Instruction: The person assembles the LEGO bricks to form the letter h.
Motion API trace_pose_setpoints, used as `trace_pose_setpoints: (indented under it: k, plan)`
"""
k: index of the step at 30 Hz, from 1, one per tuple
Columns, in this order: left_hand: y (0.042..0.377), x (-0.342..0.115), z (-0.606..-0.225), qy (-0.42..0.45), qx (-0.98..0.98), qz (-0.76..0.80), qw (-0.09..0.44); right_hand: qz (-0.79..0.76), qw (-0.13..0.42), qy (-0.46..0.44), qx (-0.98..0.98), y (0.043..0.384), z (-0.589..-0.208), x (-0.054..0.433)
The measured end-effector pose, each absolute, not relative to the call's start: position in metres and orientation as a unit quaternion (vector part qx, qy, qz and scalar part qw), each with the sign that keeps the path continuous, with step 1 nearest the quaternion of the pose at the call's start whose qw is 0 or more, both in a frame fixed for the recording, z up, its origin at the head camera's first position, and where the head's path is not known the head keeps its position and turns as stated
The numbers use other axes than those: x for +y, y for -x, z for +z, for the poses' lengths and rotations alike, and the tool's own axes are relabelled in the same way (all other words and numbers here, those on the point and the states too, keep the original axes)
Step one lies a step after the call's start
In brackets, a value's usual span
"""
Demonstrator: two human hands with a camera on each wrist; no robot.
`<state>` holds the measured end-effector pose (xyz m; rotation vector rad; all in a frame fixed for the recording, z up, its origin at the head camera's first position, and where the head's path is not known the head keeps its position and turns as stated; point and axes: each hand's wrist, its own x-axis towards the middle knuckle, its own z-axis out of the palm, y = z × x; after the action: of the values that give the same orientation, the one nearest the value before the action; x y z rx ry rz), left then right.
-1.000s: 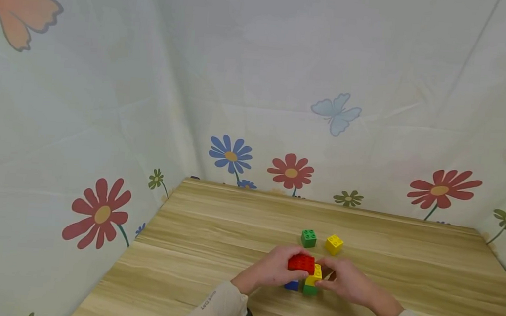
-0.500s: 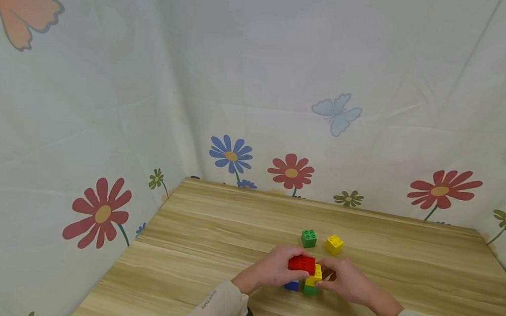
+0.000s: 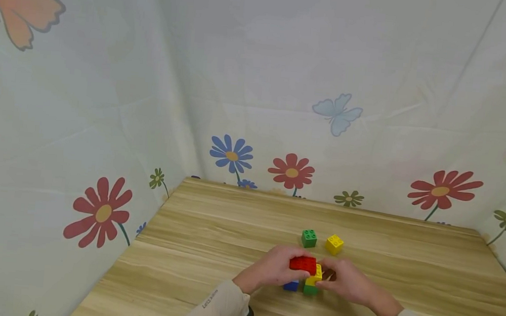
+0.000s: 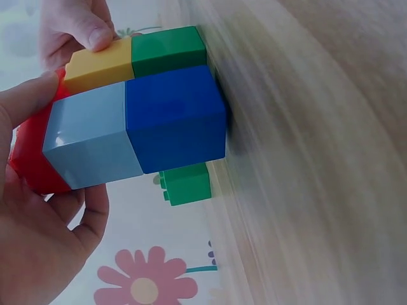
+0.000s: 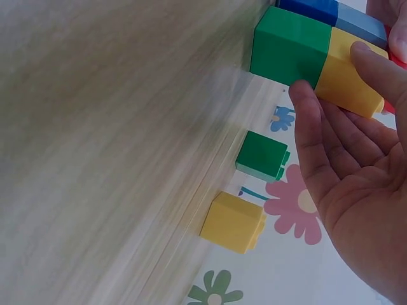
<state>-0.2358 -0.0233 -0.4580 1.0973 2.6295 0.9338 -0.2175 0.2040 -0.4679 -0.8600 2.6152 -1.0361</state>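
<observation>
Vs. half a sec ago, barely any change: same grips, both stacks standing, loose bricks in the same spots; the whole head view has drifted only a hair.

L hand (image 3: 273,266) pinches the red rectangular plastic brick w/ studs (image 3: 301,264) b/w thumb and fingers, atop the pale-blue plastic block (image 4: 92,133), which sits on the dark-blue plastic block (image 4: 178,121). Just beside, at 3 o'clock, is the yellow studded plastic brick (image 3: 313,280) on a green plastic block (image 3: 310,290); can't tell if the red one's joined to it. R hand (image 3: 350,283), at 3 o'clock of the stacks, pinches that yellow brick, thumb vs. fingers.

Loose on the wood-grain table (image 3: 230,225): a green four-stud plastic cube (image 3: 309,239) approx. 12 o'clock from the stacks, a yellow four-stud plastic cube (image 3: 334,244) approx. 1 o'clock.

Dark lettering on the beige L sleeve (image 3: 218,311): too small to read for sure.
</observation>
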Motion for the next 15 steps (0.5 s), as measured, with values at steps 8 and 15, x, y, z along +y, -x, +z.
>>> trace_pose_setpoints:
  k: [8,15]
  plan:
    - [0.235,-0.0213,-0.4546,-0.376,0.885,0.27,0.053,-0.356,0.104,0.297,0.88,0.2177,-0.4661,0.2043]
    - [0.2338,-0.02,-0.4524,-0.375,0.892,0.248,0.039,-0.358,0.102,0.299,0.879,0.2169,-0.4645,0.2033]
